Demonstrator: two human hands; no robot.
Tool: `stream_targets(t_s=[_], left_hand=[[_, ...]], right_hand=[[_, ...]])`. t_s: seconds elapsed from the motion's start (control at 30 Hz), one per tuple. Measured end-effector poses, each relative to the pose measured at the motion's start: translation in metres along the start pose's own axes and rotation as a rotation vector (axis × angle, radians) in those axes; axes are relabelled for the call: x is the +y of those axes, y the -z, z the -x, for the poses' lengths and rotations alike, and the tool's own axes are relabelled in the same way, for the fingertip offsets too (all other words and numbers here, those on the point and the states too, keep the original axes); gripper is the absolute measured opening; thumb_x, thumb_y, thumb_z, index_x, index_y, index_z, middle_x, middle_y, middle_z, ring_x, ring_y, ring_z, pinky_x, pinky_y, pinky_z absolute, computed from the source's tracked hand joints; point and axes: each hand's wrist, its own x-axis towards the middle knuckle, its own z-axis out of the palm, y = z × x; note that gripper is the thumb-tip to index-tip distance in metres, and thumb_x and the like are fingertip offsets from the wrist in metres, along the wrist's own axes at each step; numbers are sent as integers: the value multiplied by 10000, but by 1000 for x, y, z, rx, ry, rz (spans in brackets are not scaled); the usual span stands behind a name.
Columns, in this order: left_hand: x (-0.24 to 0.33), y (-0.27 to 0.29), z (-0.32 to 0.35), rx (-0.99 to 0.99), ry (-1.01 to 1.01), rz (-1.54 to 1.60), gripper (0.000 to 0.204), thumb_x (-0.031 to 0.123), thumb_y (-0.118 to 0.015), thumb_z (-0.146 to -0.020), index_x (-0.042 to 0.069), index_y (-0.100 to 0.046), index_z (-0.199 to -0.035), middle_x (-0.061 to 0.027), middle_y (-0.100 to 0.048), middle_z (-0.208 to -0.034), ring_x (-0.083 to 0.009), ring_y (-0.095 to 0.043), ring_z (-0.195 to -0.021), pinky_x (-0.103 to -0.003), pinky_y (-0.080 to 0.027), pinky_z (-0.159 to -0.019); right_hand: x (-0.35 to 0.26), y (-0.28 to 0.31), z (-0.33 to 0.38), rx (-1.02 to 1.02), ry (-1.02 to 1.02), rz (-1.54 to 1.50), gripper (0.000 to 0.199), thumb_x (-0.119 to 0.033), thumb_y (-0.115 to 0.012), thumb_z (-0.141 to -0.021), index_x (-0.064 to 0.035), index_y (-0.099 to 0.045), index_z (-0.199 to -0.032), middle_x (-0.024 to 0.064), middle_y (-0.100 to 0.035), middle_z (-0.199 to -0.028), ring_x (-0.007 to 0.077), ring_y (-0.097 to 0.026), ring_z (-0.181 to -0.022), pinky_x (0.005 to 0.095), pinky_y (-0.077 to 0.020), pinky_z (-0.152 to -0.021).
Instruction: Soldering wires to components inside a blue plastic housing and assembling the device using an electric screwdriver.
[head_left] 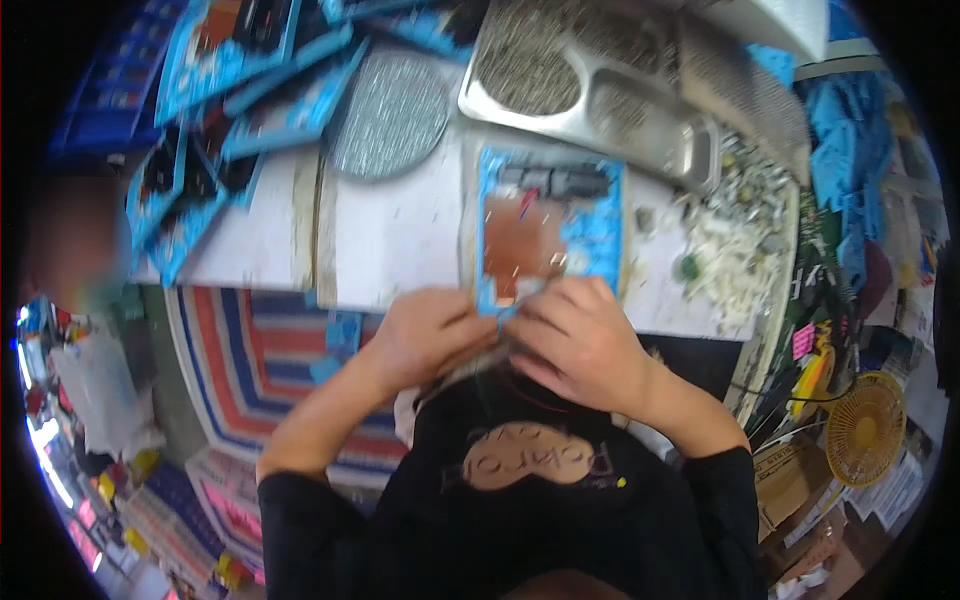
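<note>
My left hand (425,338): blurred at the blue panel's (595,235) near edge; I can't tell what it grips.
My right hand (585,342): hides part of the panel's near edge.
Metal tray (692,155): beyond the panel, its far side cut off.

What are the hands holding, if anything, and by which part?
It can't be told: the left hand and right hand are at the blue casing's near edge, but blur hides whether either grips it.

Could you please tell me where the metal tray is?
In the head view, the metal tray is at the top, right of centre, just beyond the blue panel and right of the grey dish.
</note>
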Motion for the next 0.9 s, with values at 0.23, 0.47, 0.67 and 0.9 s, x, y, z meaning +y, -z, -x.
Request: stream_targets(t_s=[0.23, 0.47, 0.67, 0.9], left_hand=[[-4, 5, -13, -42, -26, 69, 191, 170, -821, -816, 133, -705, -963, -60, -542, -744, -281, -601, -643, -410, -474, -557], [-2, 9, -13, -77, 57, 96, 181, 129, -848, -781, 132, -738, -925, -57, -571, -731, -270, -627, -648, -391, -491, -551], [6, 8, -9, -76, 127, 131, 180, 114, -848, -783, 124, -755, -936, -47, -578, -733, -252, -628, -647, -380, -492, -551], [6, 5, -9, -70, 154, 153, 158, 148, -817, -834, 112, -710, -945, -83, -601, -797, -298, -653, -712, -406, -518, -594]], right_hand=[[169, 206, -15, 688, -510, -210, 197, -153, -741, -955, 34, -755, -1015, 28, -732, -886, 77, -643, -798, 243, -507, -724], [268, 337, -171, 895, 144, 610, 230, -105, -709, -909, -12, -723, -1119, 108, -747, -949, 190, -701, -862, 334, -528, -787], [264, 325, -263, 813, 199, 849, 91, -126, -740, -789, -70, -717, -857, 141, -672, -932, 369, -635, -951, 469, -533, -802], [296, 344, -264, 782, -61, 433, 253, -78, -719, -913, -18, -721, -1159, 141, -741, -1094, 221, -716, -949, 327, -535, -801]])
